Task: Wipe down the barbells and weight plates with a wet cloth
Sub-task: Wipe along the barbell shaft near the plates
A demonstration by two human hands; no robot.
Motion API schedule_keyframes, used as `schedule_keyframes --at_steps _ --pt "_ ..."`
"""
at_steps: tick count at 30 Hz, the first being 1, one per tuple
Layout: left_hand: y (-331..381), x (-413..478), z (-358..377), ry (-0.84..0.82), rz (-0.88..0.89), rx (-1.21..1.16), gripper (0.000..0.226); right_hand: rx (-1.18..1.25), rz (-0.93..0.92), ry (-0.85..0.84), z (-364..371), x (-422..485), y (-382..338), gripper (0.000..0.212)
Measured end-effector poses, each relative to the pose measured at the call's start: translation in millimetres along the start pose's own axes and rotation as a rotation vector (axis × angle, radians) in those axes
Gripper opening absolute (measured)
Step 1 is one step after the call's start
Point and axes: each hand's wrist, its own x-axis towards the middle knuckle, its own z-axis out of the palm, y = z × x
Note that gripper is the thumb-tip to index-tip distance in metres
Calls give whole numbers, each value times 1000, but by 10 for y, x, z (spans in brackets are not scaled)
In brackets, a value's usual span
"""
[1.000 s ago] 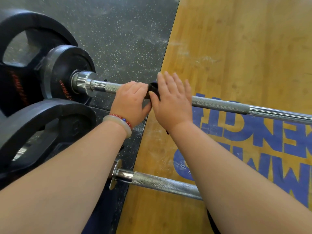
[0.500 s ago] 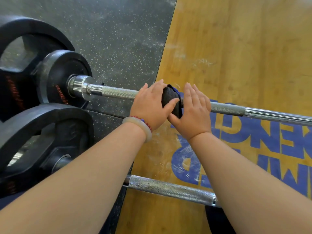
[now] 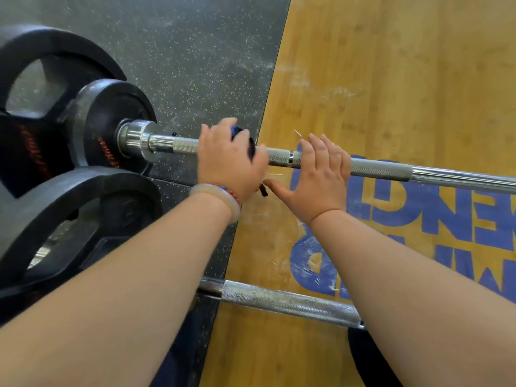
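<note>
Left hand (image 3: 227, 163) dragged cloth (image 3: 251, 148) toward plates (image 3: 111, 115), baring barbell (image 3: 279, 157) beside right hand (image 3: 321, 177).

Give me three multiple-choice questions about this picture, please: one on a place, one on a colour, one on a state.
1. Where is the cloth?
A. lying on the wooden platform
B. round the upper barbell, in the left hand
C. held by the right hand

2. What colour are the letters on the wooden platform?
A. red
B. white
C. blue

3. How does the right hand lie?
A. fingers straight, resting over the upper barbell
B. clenched in the air
C. flat on the floor

Answers: 1 B, the left hand grips the cloth on the bar. 2 C, the print is blue on yellow wood. 3 A, its fingers lie straight across the bar.
</note>
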Motion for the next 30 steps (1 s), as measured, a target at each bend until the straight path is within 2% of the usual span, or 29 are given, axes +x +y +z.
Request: schedule_keyframes --at_steps 3,7,8,10,13,15,17,20,22,24,27,30 --pt "118 -71 143 9 117 105 46 -21 -11 64 55 -11 23 84" --pt "-261 68 44 49 239 90 36 -45 -63 108 96 -18 108 76" --pt "-359 95 -7 50 232 85 34 -43 -67 114 95 -21 107 75" --pt "-431 129 -38 80 98 118 34 -47 -45 118 107 -30 77 73" --pt "-152 129 66 42 -52 252 48 -60 43 107 88 8 -48 70" --pt "-6 81 152 69 19 194 43 -50 65 21 54 20 -145 69" --pt "-54 37 185 109 122 149 41 -33 -21 -35 77 28 -205 69" --pt "-278 61 124 130 274 173 36 -27 -105 32 136 17 -218 70" --pt "-400 103 48 127 242 173 31 -10 -111 61 150 23 -193 68" --pt "-560 115 -10 130 129 166 30 -29 -133 54 150 18 -168 66" --pt "-720 96 -64 140 -31 194 40 -38 -107 38 146 16 -221 65" --pt "-574 89 -16 164 -41 191 40 -45 -44 -14 142 19 -301 62"
